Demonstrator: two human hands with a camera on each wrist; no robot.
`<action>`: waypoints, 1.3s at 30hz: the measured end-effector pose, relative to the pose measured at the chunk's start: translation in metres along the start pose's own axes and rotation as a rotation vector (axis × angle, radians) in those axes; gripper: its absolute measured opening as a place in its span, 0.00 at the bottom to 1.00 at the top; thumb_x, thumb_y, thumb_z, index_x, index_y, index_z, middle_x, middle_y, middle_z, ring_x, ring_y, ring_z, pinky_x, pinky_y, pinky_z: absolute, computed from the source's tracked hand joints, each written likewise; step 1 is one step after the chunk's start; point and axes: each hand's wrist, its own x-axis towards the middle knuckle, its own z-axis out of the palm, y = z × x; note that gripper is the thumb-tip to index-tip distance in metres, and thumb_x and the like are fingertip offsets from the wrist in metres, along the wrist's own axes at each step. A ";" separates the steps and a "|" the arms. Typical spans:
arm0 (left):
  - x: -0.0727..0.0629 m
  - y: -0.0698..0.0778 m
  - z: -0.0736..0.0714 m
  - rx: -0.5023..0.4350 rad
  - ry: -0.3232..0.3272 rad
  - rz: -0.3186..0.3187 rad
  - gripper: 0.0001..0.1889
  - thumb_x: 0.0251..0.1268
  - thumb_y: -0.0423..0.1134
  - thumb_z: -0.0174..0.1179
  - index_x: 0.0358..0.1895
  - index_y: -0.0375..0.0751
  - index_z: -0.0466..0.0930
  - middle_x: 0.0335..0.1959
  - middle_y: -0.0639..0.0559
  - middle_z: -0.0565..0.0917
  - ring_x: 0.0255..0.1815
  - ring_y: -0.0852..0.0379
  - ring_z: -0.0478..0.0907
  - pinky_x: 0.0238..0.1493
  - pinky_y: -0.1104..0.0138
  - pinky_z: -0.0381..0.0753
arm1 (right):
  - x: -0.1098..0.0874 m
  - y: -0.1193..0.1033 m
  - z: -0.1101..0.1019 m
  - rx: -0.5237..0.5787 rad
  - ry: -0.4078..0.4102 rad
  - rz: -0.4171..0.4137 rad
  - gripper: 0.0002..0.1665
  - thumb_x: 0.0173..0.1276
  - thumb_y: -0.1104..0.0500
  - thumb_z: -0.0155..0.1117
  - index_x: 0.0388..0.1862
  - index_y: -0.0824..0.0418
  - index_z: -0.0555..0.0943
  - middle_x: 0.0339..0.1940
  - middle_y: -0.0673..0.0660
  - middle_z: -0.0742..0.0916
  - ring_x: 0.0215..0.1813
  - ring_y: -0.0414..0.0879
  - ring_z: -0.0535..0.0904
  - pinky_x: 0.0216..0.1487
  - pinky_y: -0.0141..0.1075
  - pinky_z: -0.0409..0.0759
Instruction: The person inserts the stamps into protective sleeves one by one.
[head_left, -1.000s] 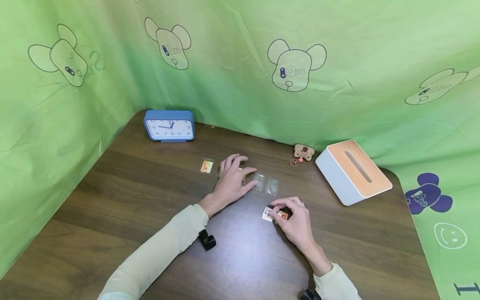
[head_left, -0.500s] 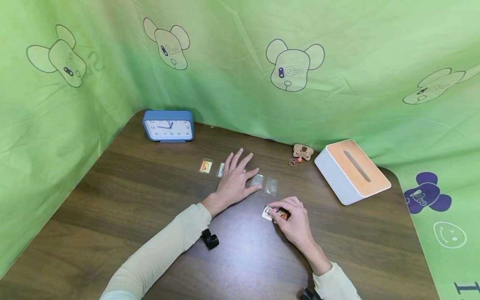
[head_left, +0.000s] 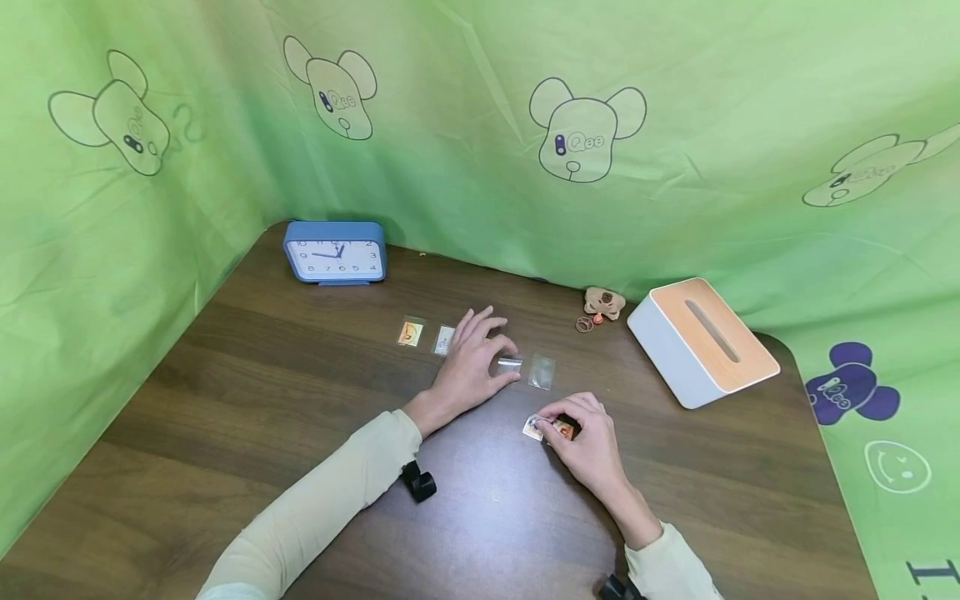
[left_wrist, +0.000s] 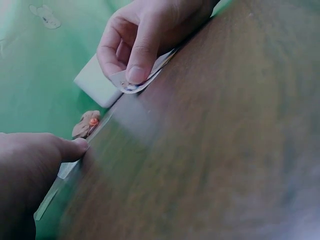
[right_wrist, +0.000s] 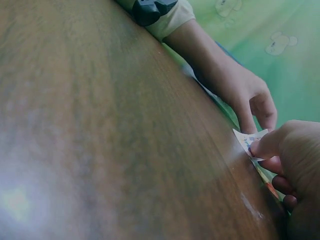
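My left hand (head_left: 468,367) has its thumb and index finger at opposite edges of a small clear plastic sleeve (head_left: 510,366), pinching it near the table top. In the left wrist view the thumb (left_wrist: 75,147) is seen close up at the sleeve. Just to the right lies another clear sleeve (head_left: 542,372). Left of the hand are two sleeved stamps, one orange and yellow (head_left: 409,333), the other pale (head_left: 443,339). My right hand (head_left: 592,442) pinches a few stamps between thumb and fingers; a white-edged stamp (right_wrist: 248,141) sticks out in front, with an orange one (head_left: 564,428) behind.
A blue clock (head_left: 335,253) stands at the back left of the wooden table (head_left: 300,400). Toward the back right are a tan bear-shaped trinket (head_left: 604,302) with a ring and a white tissue box (head_left: 705,342) with a wood-look top. Green printed cloth (head_left: 450,167) hangs behind.
My left fingers spread out, then drew in around the clear sleeve, which now looks bent or tilted. The pale sleeved stamp came into view beside that hand. My right hand stays nearly still.
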 end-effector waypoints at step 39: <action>-0.049 0.024 -0.018 -0.627 0.023 -0.248 0.03 0.75 0.34 0.74 0.43 0.37 0.92 0.30 0.50 0.93 0.24 0.58 0.87 0.23 0.68 0.84 | -0.001 -0.001 0.000 0.049 0.052 0.025 0.11 0.59 0.66 0.85 0.34 0.54 0.91 0.32 0.46 0.88 0.42 0.41 0.81 0.49 0.30 0.73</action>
